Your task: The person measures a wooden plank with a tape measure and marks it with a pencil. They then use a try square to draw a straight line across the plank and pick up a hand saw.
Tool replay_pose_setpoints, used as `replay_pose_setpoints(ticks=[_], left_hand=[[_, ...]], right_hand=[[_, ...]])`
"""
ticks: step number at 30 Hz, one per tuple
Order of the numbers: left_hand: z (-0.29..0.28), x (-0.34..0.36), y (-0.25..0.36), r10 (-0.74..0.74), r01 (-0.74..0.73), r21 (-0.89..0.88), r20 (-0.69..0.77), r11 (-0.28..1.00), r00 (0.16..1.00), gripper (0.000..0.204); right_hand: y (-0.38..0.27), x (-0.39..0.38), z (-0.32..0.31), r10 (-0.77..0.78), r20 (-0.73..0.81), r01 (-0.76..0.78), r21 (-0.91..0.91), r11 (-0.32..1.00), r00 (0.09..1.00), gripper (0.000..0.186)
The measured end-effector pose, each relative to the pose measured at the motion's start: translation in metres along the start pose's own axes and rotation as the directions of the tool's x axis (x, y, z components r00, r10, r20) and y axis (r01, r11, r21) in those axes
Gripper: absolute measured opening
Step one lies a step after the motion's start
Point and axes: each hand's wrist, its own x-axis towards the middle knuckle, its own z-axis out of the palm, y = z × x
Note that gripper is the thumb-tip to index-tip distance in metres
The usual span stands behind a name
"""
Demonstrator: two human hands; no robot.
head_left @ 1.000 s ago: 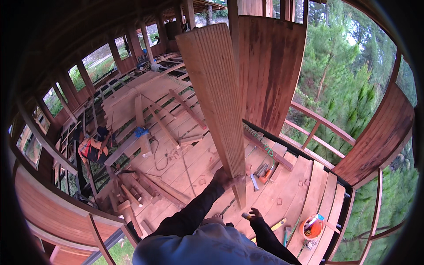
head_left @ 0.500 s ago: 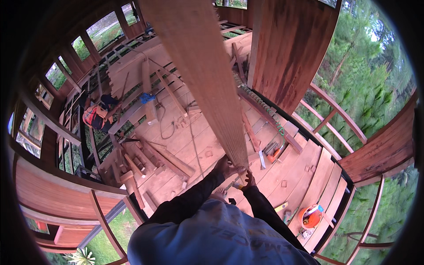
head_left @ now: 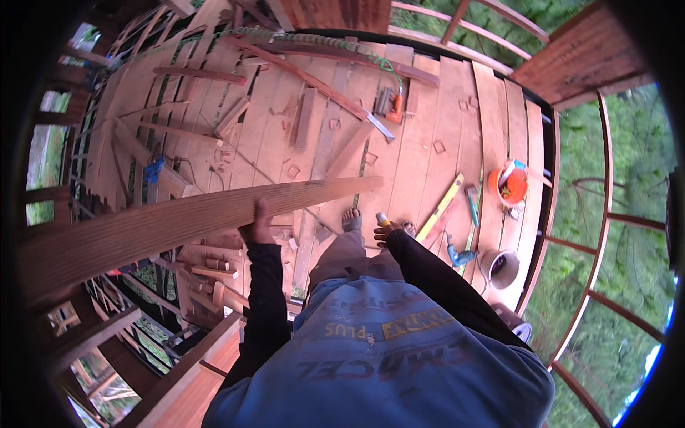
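Note:
A long brown wooden plank (head_left: 178, 207) stretches from the far left to just ahead of my feet, raised above the floor. My left hand (head_left: 261, 225) is closed around its near edge, close to the right-hand end. To the right, apart from the plank, my right hand (head_left: 389, 232) grips a short yellow object (head_left: 382, 217) with a pale end; its exact kind is too small to tell. My bare feet show below on the boards.
A yellow spirit level (head_left: 441, 207), a green-handled hammer (head_left: 473, 207) and a blue drill (head_left: 460, 255) lie at right, near an orange bucket (head_left: 512, 187) and a grey bucket (head_left: 499, 268). Ahead are an orange power tool (head_left: 394, 105), a metal-ended square (head_left: 379, 128) and loose timber. Gaps separate some floorboards.
The plank has swung from straight ahead to the left and lies more level. My right hand has come off it, while my left still holds it. The view has turned.

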Motion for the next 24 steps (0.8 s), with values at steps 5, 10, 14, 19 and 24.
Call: replay_pose_setpoints(ticks=[5, 10, 14, 19, 24], left_hand=[[0.002, -0.02, 0.029, 0.019, -0.021, -0.035, -0.034, 0.999, 0.999, 0.066], [-0.009, -0.033, 0.031, -0.022, 0.023, -0.011, 0.08, 1.0, 0.997, 0.078], [-0.009, -0.046, 0.017, -0.057, 0.034, 0.141, 0.162, 0.989, 0.985, 0.078], [-0.03, -0.029, -0.024, -0.043, 0.012, 0.168, 0.182, 0.986, 0.982, 0.067], [-0.022, 0.011, -0.104, -0.097, 0.088, 0.067, 0.154, 0.994, 0.983, 0.061]], right_hand=[[0.034, 0.024, 0.037, -0.023, -0.007, 0.024, 0.137, 0.99, 1.0, 0.048], [0.02, 0.024, 0.096, 0.183, 0.041, -0.177, 0.515, 0.839, 0.982, 0.05], [0.036, 0.04, 0.107, -0.093, 0.015, 0.05, 0.757, 0.652, 0.996, 0.051], [0.047, 0.144, 0.091, -0.597, -0.273, 0.529, 0.791, 0.307, 0.755, 0.053], [0.053, 0.254, 0.006, -0.587, -0.096, 0.29, 0.925, 0.246, 0.804, 0.075]])
